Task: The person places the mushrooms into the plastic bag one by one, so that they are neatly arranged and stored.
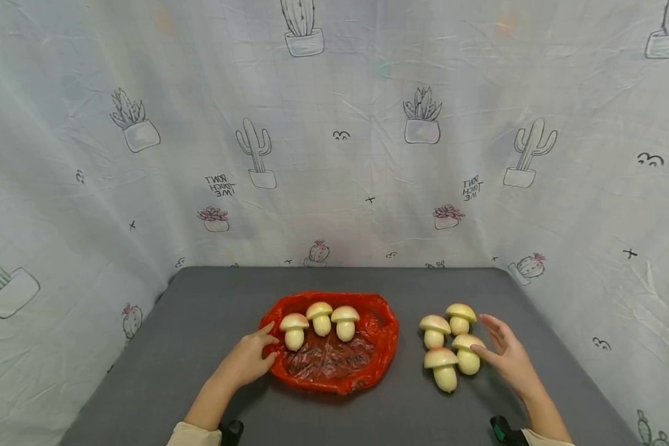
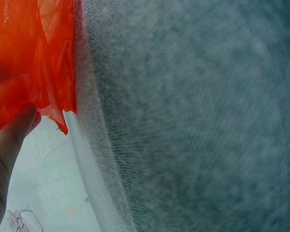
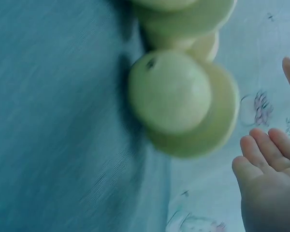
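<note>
Lying by fingertips [image 1: 489, 322] of right hand [image 1: 507, 355]: mushrooms [image 1: 469, 362] | left hand [image 1: 248, 358] touching bag [image 1: 389, 342]

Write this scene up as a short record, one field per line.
Left hand: touching the left rim of the bag
Right hand: beside the loose mushrooms, holding nothing
Bag: red, on the gray table
Bagged mushrooms: three
Loose mushrooms: four, clustered right of the bag
Backdrop: pale cloth with cactus drawings
</note>
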`<state>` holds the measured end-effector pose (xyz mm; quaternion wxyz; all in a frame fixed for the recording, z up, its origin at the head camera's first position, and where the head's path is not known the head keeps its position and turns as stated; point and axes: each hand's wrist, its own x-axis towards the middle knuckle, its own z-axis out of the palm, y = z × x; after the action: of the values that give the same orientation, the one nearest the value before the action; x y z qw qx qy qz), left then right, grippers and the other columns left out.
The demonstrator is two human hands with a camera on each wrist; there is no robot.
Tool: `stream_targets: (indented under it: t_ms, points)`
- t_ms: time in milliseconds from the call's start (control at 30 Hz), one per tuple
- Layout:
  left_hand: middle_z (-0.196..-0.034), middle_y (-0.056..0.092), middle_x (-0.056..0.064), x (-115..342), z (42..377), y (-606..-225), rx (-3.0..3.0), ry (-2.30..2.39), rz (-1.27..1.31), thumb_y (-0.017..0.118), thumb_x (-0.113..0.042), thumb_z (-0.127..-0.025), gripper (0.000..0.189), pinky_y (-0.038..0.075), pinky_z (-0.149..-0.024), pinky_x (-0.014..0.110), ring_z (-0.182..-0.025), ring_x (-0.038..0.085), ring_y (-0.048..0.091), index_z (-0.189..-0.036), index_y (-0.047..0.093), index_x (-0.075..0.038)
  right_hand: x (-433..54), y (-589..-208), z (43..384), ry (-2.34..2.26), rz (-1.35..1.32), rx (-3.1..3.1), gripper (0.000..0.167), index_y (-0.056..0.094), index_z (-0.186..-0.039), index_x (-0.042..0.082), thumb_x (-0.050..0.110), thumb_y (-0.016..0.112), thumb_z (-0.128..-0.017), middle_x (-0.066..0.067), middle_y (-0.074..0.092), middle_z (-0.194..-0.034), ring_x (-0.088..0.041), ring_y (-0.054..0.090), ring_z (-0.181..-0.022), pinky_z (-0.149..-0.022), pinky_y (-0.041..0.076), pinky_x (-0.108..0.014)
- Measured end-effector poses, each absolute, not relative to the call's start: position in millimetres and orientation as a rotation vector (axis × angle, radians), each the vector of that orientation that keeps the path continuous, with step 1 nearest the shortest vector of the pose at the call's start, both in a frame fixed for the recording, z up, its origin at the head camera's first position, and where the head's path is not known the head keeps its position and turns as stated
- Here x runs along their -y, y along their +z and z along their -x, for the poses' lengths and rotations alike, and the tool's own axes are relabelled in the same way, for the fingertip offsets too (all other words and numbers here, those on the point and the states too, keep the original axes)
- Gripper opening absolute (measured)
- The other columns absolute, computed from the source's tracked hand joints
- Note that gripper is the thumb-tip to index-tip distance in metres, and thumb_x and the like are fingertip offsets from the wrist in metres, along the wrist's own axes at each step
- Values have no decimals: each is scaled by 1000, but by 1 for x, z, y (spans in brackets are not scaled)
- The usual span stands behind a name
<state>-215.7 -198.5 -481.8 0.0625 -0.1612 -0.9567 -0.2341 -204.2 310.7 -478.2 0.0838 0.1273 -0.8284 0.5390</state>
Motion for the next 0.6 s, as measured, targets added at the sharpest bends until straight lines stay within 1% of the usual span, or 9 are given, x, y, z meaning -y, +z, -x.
stream_targets:
  t_ms: [67, 133, 167, 200, 267, 400, 433, 567, 600]
  points:
    - [-137, 50, 24, 199, 216, -482, 2895, -710, 489, 70, -10, -82, 22, 52, -81, 42, -108, 37, 61, -102, 72, 0, -316, -483, 203, 1622, -341, 2522, 73, 18, -146, -6, 10, 62, -91, -32, 21, -148, 13, 22, -131, -96, 22, 3]
    - [-138, 49, 23, 198, 216, -481, 2905, -715, 487, 70, -10, -82, 22, 52, -77, 40, -105, 36, 63, -102, 72, 0, -320, -488, 203, 1614, -311, 2590, 75, 17, -147, -5, 12, 63, -90, -32, 19, -150, -8, 17, -143, -93, 20, 4]
    - [-138, 49, 23, 198, 216, -481, 2911, -716, 485, 70, -10, -82, 22, 52, -75, 38, -102, 35, 64, -102, 71, 0, -321, -491, 204, 1606, -299, 2624, 77, 16, -147, -6, 14, 64, -90, -32, 19, -150, -21, 15, -145, -92, 20, 5]
    - [-138, 49, 23, 198, 216, -481, 2916, -717, 484, 70, -9, -82, 22, 51, -72, 35, -100, 34, 65, -102, 71, 0, -323, -493, 205, 1601, -298, 2657, 78, 15, -147, -7, 14, 64, -90, -33, 17, -150, -34, 13, -144, -97, 22, 1]
    - [-139, 48, 23, 198, 216, -481, 2925, -718, 482, 70, -9, -82, 23, 47, -66, 31, -92, 31, 66, -103, 71, 0, -324, -497, 207, 1590, -295, 2705, 80, 15, -146, -9, 15, 66, -88, -34, 16, -150, -52, 11, -136, -94, 22, 2]
    - [-139, 48, 23, 197, 216, -480, 2921, -718, 485, 69, -9, -82, 23, 43, -61, 27, -82, 27, 66, -103, 71, 0, -326, -501, 211, 1568, -287, 2778, 85, 15, -146, -10, 16, 68, -86, -35, 16, -150, -54, 12, -135, -90, 26, 1]
    - [-139, 48, 23, 197, 216, -480, 2920, -721, 486, 69, -9, -83, 23, 42, -61, 27, -79, 26, 66, -103, 71, 0, -326, -501, 212, 1570, -279, 2791, 86, 15, -146, -10, 17, 69, -85, -34, 16, -150, -54, 13, -136, -84, 23, 3]
    - [-138, 49, 24, 198, 216, -481, 2910, -721, 484, 69, -9, -82, 22, 47, -65, 31, -87, 31, 67, -102, 72, 1, -325, -503, 214, 1600, -288, 2820, 87, 13, -146, -10, 17, 69, -85, -35, 17, -149, -53, 13, -136, -83, 26, 1]
    - [-138, 49, 23, 198, 216, -481, 2904, -712, 483, 70, -9, -82, 22, 49, -68, 33, -95, 33, 66, -102, 72, 0, -325, -503, 214, 1612, -297, 2820, 87, 13, -146, -11, 17, 69, -85, -35, 18, -148, -53, 13, -136, -84, 27, 1]
